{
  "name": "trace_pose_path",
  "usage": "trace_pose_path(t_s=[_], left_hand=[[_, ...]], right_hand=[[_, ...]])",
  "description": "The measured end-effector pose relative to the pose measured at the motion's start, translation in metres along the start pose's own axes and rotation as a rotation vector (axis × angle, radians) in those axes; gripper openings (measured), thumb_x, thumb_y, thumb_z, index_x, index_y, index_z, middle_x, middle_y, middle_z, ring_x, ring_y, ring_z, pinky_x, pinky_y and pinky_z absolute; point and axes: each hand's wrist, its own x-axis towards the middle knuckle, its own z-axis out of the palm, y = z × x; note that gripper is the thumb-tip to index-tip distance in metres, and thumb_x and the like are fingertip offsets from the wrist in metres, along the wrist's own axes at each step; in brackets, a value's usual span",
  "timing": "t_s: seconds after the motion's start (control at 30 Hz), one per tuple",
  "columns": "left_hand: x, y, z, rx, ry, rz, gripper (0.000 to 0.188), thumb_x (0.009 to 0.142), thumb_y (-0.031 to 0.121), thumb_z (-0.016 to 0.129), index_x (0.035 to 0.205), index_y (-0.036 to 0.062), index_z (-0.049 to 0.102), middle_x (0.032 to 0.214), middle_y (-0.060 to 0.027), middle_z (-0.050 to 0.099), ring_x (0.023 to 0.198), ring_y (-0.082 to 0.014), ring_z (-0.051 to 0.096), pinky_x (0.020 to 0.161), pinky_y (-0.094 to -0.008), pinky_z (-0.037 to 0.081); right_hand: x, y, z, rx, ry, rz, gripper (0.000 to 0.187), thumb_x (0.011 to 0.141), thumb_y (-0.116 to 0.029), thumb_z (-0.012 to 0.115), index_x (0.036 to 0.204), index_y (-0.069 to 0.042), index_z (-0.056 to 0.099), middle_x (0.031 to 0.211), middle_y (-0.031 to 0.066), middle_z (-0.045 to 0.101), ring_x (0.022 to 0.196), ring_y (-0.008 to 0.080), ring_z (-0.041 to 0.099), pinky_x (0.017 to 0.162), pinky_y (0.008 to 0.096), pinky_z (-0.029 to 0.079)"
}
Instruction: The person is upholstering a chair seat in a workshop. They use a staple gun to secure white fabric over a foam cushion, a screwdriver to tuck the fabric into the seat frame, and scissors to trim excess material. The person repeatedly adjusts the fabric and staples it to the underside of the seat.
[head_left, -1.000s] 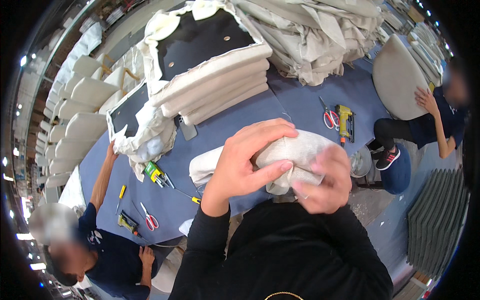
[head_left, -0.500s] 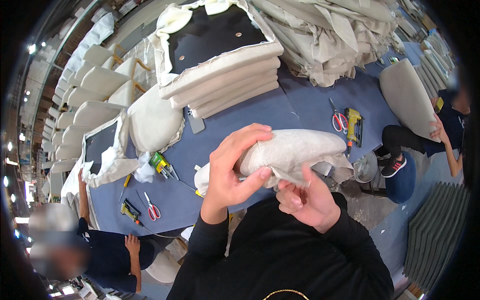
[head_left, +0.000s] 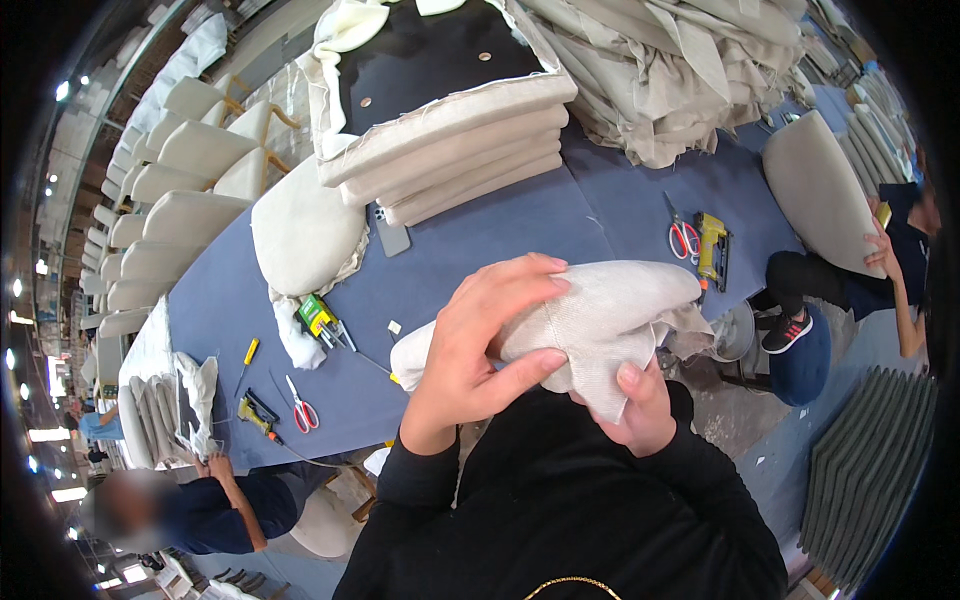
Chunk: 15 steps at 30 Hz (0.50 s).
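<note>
Item: beige padded piece [head_left: 635, 290], at the counter's [head_left: 500, 235] near edge, underside hidden from me. Left hand [head_left: 488, 340]: half-curled, clasping its left end. Right hand [head_left: 640, 408]: closed, pinching a loose fabric flap [head_left: 598, 383], fingers mostly concealed. Far cushion stack [head_left: 470, 150]: top cut off.

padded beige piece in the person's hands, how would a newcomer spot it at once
Start at the big blue-grey table and come down to its near edge. There, the wearer's left hand grips the padded beige piece while the right hand pinches a corner of its loose fabric. Unlike the stacked cushions beyond, it is hand-held with loose fabric hanging.
</note>
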Motion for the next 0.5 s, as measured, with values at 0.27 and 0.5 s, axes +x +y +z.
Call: trace_pose_path(t_s=[0.27,0.5], left_hand=[[0.002,0.002,0.01,0.094,0.129,-0.03,0.053,0.089,0.023,0.082,0.136,0.0062,0.066,0.14,-0.02,0.069,0.124,-0.0394,0.068,0.107,-0.046,0.051],[-0.007,0.003,0.016,0.137,0.186,-0.032,0.054,0.088,0.025,0.084,0.136,0.0066,0.067,0.141,-0.0199,0.068,0.123,-0.0397,0.068,0.106,-0.0472,0.051]], right_hand=[[-0.01,-0.031,0.012,0.033,-0.095,0.229,0.033,0.107,-0.02,0.068,0.136,-0.005,0.061,0.102,0.0039,0.067,0.067,0.0106,0.054,0.063,0.0297,0.04],[-0.001,-0.019,-0.006,0.125,-0.236,0.221,0.048,0.105,-0.022,0.074,0.145,-0.003,0.056,0.119,0.0057,0.068,0.091,0.0167,0.065,0.075,0.0306,0.053]])
